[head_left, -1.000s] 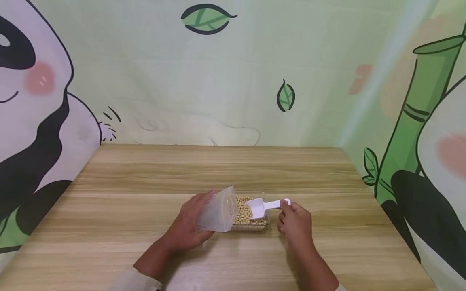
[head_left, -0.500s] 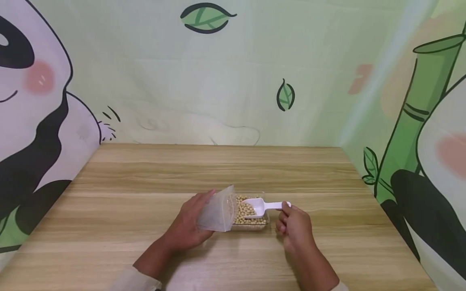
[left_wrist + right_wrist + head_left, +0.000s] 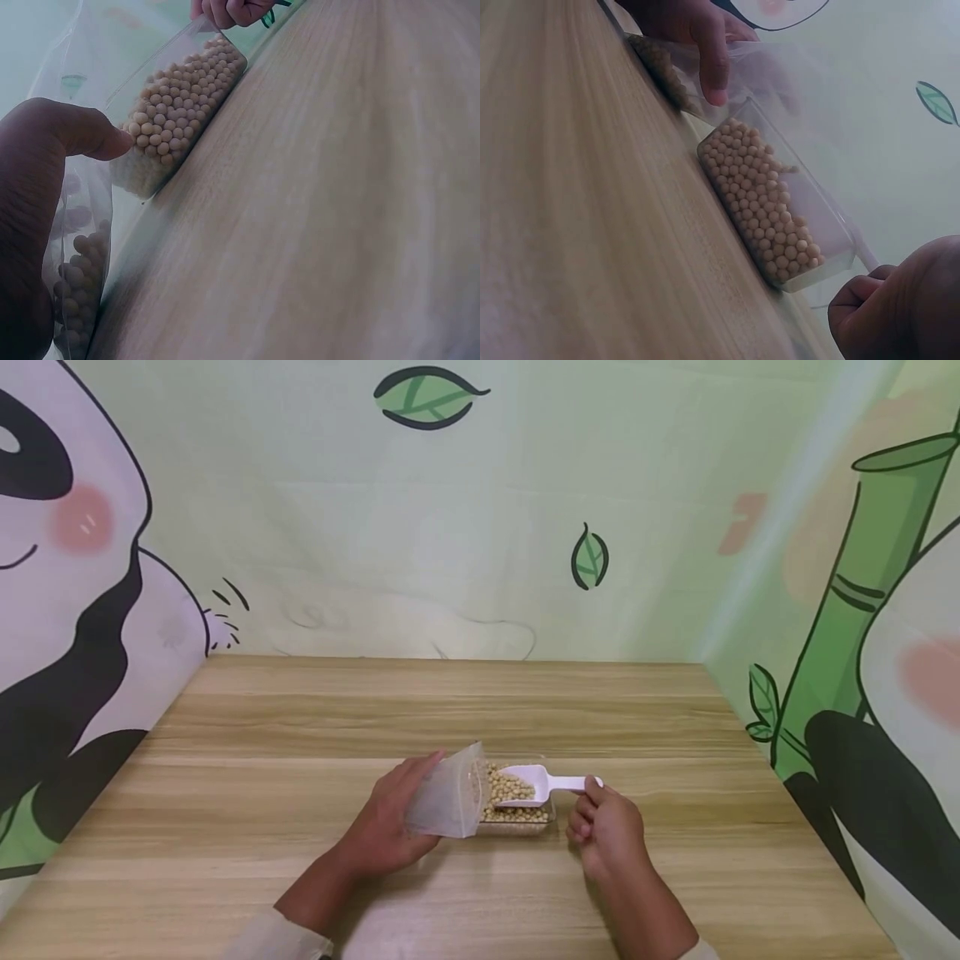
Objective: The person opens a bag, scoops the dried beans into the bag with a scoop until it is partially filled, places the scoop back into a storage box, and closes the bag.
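My left hand (image 3: 384,822) grips a translucent plastic bag (image 3: 444,797), its mouth held open towards a clear rectangular container (image 3: 517,830). Some round beige beans (image 3: 79,296) lie low in the bag, as the left wrist view shows. The container stands right beside the bag's mouth and is well filled with the same beans, which look like soybeans (image 3: 750,195). Above them is a white scoop (image 3: 542,783) with beans in its bowl, lying about level. The end of its handle is pinched by my right hand (image 3: 611,831), to the right of the container.
A wood-grain table (image 3: 360,710) carries everything. Behind it and at both sides stand printed panels with pandas, a green bamboo stalk (image 3: 862,568) and leaves. The table's far edge meets the back panel.
The scoop has gone from dipping into the beans to lying about level, with beans now heaped in its bowl. My right hand has shifted only slightly; the left hand and bag stay put.
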`<act>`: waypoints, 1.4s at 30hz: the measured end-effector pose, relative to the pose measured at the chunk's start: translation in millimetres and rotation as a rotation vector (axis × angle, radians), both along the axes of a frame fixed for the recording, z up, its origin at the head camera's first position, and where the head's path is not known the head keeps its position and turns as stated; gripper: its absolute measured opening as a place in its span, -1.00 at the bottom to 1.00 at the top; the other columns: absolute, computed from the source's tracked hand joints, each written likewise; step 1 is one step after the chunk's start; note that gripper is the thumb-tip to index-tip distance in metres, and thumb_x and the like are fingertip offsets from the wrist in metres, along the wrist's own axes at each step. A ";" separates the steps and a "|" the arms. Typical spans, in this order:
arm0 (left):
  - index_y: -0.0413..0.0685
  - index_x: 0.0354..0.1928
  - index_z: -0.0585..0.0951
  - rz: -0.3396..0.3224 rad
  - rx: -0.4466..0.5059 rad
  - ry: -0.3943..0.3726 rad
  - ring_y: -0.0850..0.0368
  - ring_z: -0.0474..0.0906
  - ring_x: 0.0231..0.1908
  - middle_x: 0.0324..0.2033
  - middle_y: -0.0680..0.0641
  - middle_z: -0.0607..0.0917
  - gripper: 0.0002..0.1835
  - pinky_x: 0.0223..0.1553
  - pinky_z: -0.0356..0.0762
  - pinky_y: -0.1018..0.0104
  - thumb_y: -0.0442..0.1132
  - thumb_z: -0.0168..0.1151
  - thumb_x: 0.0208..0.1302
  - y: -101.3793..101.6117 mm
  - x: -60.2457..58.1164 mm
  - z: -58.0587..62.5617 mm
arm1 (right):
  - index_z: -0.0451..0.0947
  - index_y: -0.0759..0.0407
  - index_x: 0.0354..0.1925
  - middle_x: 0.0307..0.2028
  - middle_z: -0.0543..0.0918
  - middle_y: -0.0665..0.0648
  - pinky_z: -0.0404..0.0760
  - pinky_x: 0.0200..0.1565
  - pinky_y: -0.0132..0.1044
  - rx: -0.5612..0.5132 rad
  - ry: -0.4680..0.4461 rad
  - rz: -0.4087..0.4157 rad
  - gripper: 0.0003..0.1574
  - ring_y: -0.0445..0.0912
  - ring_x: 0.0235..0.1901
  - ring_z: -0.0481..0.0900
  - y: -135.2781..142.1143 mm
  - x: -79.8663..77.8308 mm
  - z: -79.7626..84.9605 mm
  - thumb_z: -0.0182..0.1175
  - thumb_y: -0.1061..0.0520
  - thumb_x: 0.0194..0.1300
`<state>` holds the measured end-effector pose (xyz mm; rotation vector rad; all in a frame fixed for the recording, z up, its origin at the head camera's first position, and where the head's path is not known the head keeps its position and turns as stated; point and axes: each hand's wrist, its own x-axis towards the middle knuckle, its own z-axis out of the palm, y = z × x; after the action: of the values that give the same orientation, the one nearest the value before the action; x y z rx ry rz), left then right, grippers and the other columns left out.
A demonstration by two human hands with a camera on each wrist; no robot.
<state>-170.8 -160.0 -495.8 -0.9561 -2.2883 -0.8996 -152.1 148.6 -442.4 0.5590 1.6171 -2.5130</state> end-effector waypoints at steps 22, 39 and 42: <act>-0.37 0.52 0.43 -0.012 0.015 0.007 -0.07 0.67 0.11 0.20 -0.20 0.71 0.04 0.11 0.63 -0.11 -0.31 0.60 -0.13 0.8 1.2 2.2 | 0.39 0.10 -0.30 -0.68 0.18 -0.15 0.17 -0.54 -0.42 -0.134 0.086 -0.030 -0.57 -0.27 -0.70 0.16 -1.2 4.2 11.3 -0.18 0.04 0.79; -0.36 0.53 0.42 0.000 0.013 -0.017 -0.08 0.66 0.15 0.19 -0.17 0.71 0.05 0.14 0.61 -0.16 -0.30 0.60 -0.11 1.9 2.6 2.8 | 0.37 0.07 -0.33 -0.69 0.16 -0.15 0.09 -0.50 -0.40 -0.175 0.127 0.008 -0.55 -0.26 -0.69 0.13 0.1 9.9 22.3 -0.21 0.04 0.80; -0.34 0.55 0.41 0.005 0.006 -0.036 -0.08 0.65 0.17 0.20 -0.16 0.70 0.05 0.15 0.60 -0.19 -0.28 0.60 -0.10 2.1 3.0 2.9 | 0.44 0.08 -0.33 -0.68 0.15 -0.15 0.09 -0.50 -0.41 -0.162 0.148 0.026 -0.52 -0.27 -0.69 0.13 -1.5 11.4 23.2 -0.20 0.04 0.80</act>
<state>-167.8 -157.9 -492.9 -0.9387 -2.3159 -0.9279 -140.6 147.1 -419.2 0.3394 1.4348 -2.6900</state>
